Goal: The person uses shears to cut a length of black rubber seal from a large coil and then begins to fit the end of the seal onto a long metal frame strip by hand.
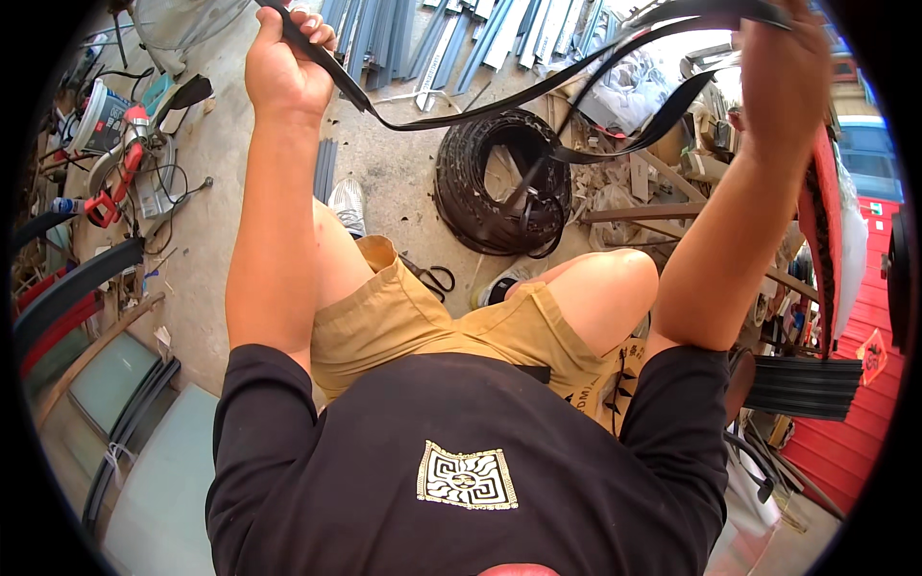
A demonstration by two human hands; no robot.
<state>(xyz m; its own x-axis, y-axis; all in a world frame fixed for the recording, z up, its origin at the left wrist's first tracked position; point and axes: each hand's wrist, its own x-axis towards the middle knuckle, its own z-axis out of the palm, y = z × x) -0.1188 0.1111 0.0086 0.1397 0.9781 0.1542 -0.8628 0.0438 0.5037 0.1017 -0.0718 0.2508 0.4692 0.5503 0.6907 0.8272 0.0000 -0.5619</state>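
My left hand (288, 65) is raised at the upper left, its fingers closed round a flat black rubber strip (519, 99). From there the strip sags and runs across to my right hand (783, 86), lifted at the upper right and closed on another stretch of it; that hand is slightly blurred. Loose loops hang beside the right hand. One length drops down to a thick coil of the same black strip (451, 197), which lies on the floor beyond my knees.
Black-handled scissors (439, 279) lie on the floor between my legs. Grey profile strips (403, 43) are spread at the far side. A red power tool (120, 173) and a bucket (99, 117) stand left, above glass panes (163, 480). Scrap wood (653, 211) clutters the right.
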